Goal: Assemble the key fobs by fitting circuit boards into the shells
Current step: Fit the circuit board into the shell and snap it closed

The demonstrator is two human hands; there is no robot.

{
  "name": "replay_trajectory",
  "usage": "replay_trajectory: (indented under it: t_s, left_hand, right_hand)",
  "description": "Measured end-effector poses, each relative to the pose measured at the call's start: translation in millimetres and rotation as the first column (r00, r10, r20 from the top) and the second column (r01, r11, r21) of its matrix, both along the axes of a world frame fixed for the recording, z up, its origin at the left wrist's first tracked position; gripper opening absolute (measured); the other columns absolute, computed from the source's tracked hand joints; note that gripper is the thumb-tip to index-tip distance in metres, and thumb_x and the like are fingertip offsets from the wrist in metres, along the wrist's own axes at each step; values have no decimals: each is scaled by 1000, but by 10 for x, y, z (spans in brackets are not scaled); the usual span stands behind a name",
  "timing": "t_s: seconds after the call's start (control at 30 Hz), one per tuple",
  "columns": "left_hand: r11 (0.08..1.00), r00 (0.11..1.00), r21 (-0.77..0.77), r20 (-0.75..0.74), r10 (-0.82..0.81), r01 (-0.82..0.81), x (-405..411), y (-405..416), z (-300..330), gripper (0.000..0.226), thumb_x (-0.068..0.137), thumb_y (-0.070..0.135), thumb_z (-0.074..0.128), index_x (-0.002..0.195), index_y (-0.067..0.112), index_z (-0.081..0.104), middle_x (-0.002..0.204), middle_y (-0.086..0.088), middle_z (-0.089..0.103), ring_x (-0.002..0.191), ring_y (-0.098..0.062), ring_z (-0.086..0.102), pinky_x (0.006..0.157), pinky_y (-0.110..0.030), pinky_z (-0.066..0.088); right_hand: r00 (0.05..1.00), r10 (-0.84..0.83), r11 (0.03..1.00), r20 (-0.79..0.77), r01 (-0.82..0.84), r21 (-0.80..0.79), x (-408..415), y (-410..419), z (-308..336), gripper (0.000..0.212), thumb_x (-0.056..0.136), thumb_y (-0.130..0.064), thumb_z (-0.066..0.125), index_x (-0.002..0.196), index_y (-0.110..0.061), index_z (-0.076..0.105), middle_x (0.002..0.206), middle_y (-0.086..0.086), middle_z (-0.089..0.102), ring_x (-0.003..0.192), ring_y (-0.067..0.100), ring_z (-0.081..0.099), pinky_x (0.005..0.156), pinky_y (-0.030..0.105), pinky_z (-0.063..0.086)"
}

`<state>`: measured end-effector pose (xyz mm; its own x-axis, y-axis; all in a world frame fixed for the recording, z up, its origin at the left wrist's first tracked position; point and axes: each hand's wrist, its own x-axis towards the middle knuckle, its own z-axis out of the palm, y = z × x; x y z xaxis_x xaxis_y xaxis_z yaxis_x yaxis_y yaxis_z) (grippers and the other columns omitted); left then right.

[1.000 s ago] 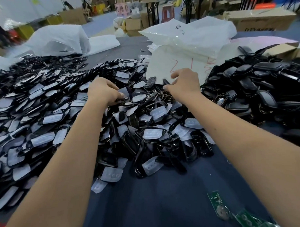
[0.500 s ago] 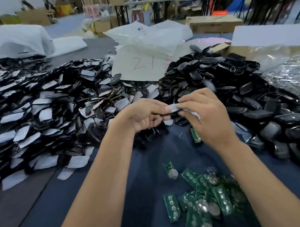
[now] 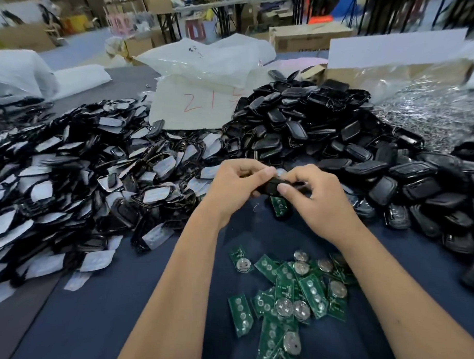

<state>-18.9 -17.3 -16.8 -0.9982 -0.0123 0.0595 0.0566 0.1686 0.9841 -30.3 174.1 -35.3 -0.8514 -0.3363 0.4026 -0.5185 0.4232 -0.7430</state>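
My left hand (image 3: 237,187) and my right hand (image 3: 314,194) meet above the dark blue table mat (image 3: 118,315), both gripping one black key fob shell (image 3: 270,186) between fingertips and thumbs. A pale button pad edge shows at the shell's top, between the fingers. A single green circuit board (image 3: 279,206) lies on the mat just under the hands. A loose cluster of green circuit boards with round coin cells (image 3: 288,294) lies nearer to me, between my forearms.
A broad heap of black shell frames with pale button pads (image 3: 77,179) fills the left. A heap of black shell halves (image 3: 339,145) rises at the right. Behind stand white plastic bags (image 3: 207,60), a sheet marked in red, a clear bag of metal parts (image 3: 431,111) and cartons.
Both hands left the left heap and came together over the mat, holding a shell. The view swung right and down, bringing the circuit boards into sight.
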Motion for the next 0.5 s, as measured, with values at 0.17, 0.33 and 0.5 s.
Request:
replay_trajectory:
  t_s: [0.17,0.33,0.5]
  left_hand:
    - [999,998,28,-52,-41,43,7,76,-43,12,92,17,78,84,25,82,81,-2,78,73,-9,68,66,-21,53]
    - [996,997,69,-51,-61,64,2,119,-44,11,89,9,79,89,20,79,83,-8,78,75,-12,69,65,-23,55]
    - [985,1000,175,-25,9,-5,-24,221,-77,8,94,4,72,92,11,73,84,-7,74,75,-15,67,69,-28,56]
  right_hand:
    - [972,32,918,233,63,-390,-12,9,23,20,99,-29,64,85,-23,77,83,-5,76,81,9,68,75,25,51]
    - [945,75,863,317,97,-495,-52,-17,-35,24,102,-27,65,86,-17,79,84,6,78,82,20,70,81,43,57]
    - [888,230,728,397,114,-676,-65,-37,-2,20,102,-13,63,89,-14,78,88,6,74,84,18,67,74,30,56]
